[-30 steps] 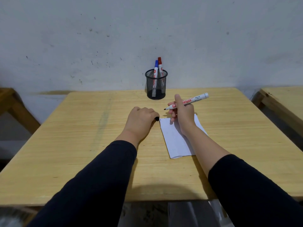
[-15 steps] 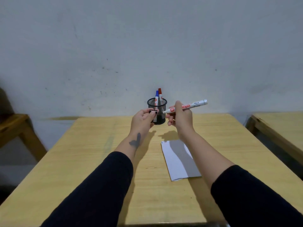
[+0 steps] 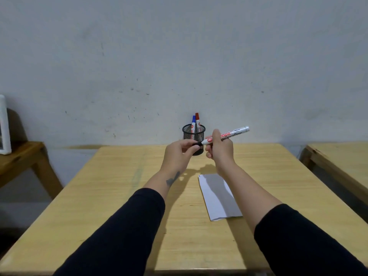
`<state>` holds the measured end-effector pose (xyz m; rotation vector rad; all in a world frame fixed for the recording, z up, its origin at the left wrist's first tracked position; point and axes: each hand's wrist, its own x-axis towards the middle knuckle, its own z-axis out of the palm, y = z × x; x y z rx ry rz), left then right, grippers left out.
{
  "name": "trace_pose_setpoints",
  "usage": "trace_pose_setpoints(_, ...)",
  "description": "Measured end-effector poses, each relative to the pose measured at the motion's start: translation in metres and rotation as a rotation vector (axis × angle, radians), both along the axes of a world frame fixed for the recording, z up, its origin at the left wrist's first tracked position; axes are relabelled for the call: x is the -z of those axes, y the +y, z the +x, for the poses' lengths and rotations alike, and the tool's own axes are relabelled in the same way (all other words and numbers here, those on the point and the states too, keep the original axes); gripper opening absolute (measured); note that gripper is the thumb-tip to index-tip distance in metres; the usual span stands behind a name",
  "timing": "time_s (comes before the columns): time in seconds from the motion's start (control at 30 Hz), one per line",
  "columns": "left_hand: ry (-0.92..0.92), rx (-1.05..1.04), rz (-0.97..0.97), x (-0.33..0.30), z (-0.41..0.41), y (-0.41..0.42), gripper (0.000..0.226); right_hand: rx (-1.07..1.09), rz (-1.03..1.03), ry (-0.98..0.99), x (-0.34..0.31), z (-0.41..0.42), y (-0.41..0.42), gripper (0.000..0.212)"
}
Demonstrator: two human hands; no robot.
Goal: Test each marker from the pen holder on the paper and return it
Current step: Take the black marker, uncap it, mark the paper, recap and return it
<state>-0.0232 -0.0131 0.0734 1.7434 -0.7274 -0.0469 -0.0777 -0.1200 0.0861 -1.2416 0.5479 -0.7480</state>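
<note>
Light: dim, even — from above
Shadows: soft, under forearms on table (image 3: 119, 196), across paper (image 3: 219, 196)
Edges: wide-angle bowing — blur at left of frame

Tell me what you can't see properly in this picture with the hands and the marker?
- Head view: the left hand covers the black cap, so whether it is fully on the marker is unclear.
- The pen holder hides the lower parts of the blue marker and red marker.
- Any test mark on the paper is too small to read; the right arm covers one edge.
- The white frame is cut off by the left edge.
</note>
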Motion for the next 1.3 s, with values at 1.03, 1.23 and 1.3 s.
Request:
trace_pose_setpoints(1.03, -0.189, -0.152, 0.354, 0.003, 0.028, 0.0, 0.019, 0.295, -1.705, 0.349, 0.025, 0.025, -0.033, 0.018)
trace_pose_setpoints(1.23, -0.147, -0.093, 0.634, 0.049, 0.048, 0.01, 0.061, 0.289, -1.337, 0.357, -0.006, 0.051, -0.051, 0.018)
trace_pose_setpoints(1.3, -0.22, -0.061, 0.879, 0.07, 0.052, 0.018, 0.065, 0.263, -1.113, 0.241, -0.028, 0.064, -0.055, 0.02)
